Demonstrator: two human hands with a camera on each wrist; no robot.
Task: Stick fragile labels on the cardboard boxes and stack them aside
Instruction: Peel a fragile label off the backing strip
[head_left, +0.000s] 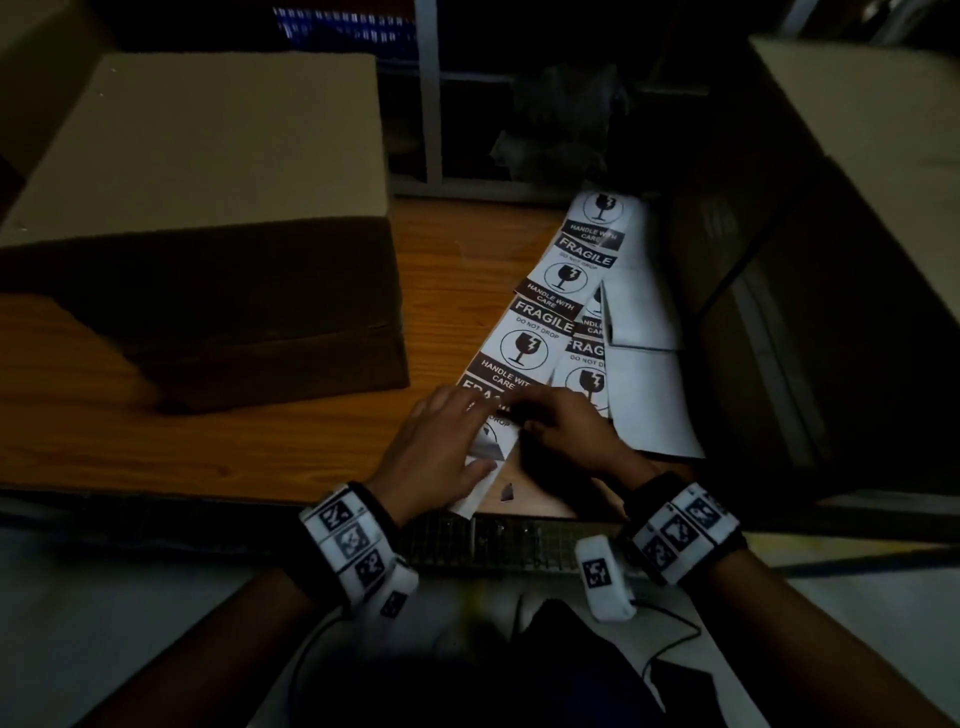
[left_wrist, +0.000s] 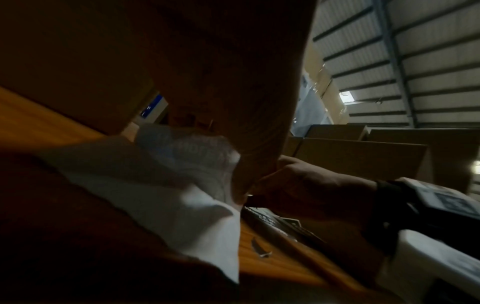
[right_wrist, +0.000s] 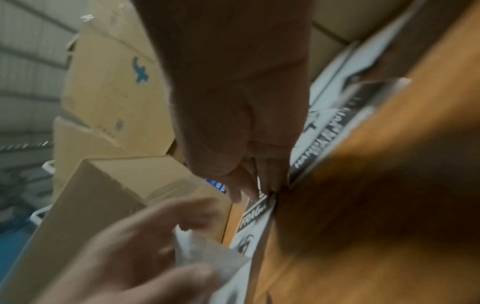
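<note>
Head view: label strip (head_left: 540, 312) runs off far-right; left hand (head_left: 436, 447) grips its near end, right hand (head_left: 566, 421) pinches a label (head_left: 485, 396).

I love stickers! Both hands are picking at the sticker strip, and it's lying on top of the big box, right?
No. The left hand and right hand are picking at the sticker strip, but it lies on the wooden table beside the big box, as the head view shows.
</note>
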